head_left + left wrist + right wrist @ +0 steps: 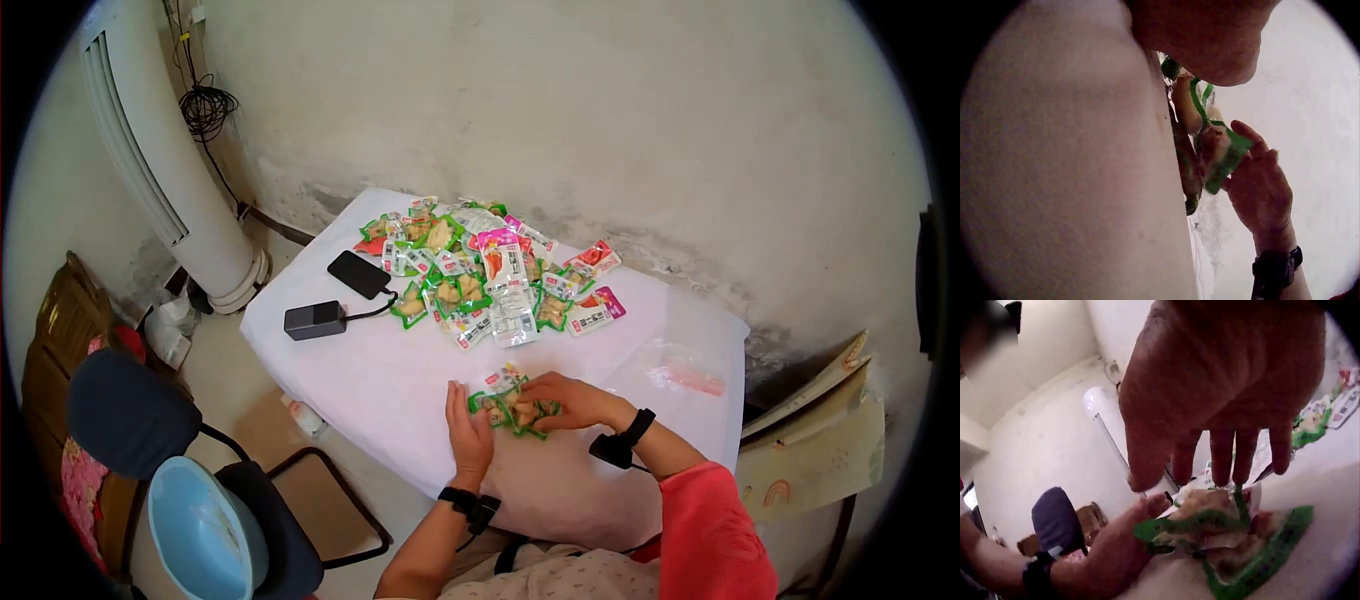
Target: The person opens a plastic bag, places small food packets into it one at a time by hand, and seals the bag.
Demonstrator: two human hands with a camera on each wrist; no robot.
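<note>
Near edge of surface (380, 385), head view: left hand (468, 430) stands edge-on, fingers straight, against a bunch of green snack packets (508, 408); right hand (568, 400) lies over its far side.
Farther back: heap of snack packets (480, 270), phone (359, 273), black box (314, 320) near it, clear bag (680, 372).
Left wrist view: right hand (1260, 187) against the bunch of green snack packets (1225, 159); left hand too close to read.
Right wrist view: right hand (1222, 381) fingers extended and apart, tips on the bunch of green snack packets (1241, 544); left hand (1116, 550) braces the other side.
Step, judged: squaring the bunch between both hands; lifting it would call for a firmer squeeze from both sides.

A black phone (359, 273) lies near a black box (314, 320) on the white table (380, 380).
</note>
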